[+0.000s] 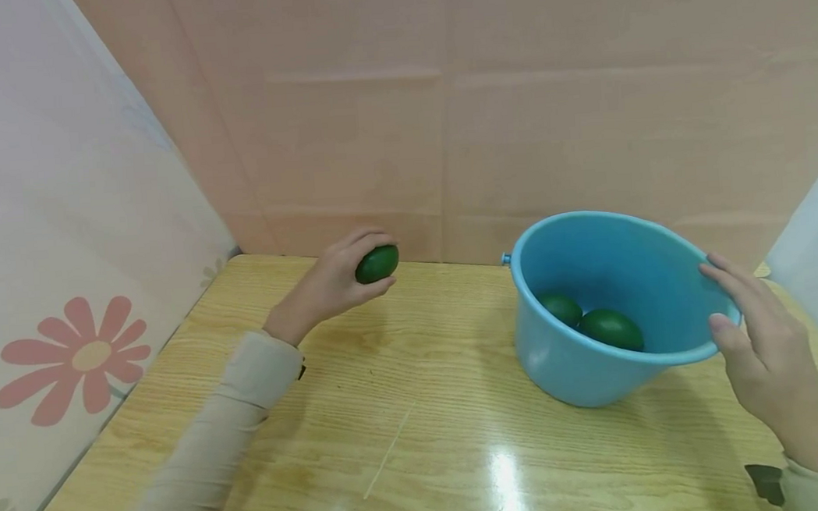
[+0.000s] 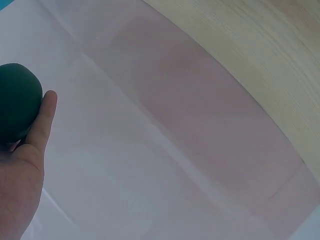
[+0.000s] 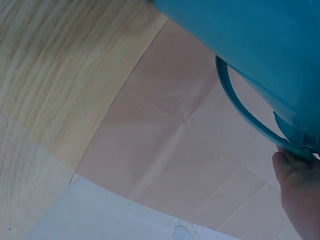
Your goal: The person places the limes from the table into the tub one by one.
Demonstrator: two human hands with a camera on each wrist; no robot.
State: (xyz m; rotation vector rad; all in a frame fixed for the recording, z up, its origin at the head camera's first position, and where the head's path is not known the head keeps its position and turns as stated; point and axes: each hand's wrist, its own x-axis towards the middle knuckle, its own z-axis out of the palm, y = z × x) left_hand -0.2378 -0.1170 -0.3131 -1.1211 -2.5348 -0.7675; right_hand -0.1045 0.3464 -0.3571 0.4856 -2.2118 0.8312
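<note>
My left hand (image 1: pixel 336 277) holds a dark green, smooth oval fruit (image 1: pixel 377 264) that looks like an avocado, thumb below it and fingers over the top, above the back of the table. In the left wrist view the same fruit (image 2: pixel 19 102) shows at the left edge beside a straight digit. A light blue bucket (image 1: pixel 571 374) leans on the table at the right, its mouth turned toward me. Two more green fruits, one nearer (image 1: pixel 612 329) and one behind (image 1: pixel 561 309), lie inside it. My right hand (image 1: pixel 774 358) grips the bucket's right rim, where its blue handle (image 3: pixel 240 107) hangs.
The wooden table (image 1: pixel 420 442) carries a pale scratch-like line in front. A pinkish cloth or paper wall (image 1: pixel 372 117) rises behind the table's back edge. White side panels stand left and right, the left one with a red flower print (image 1: pixel 92 357).
</note>
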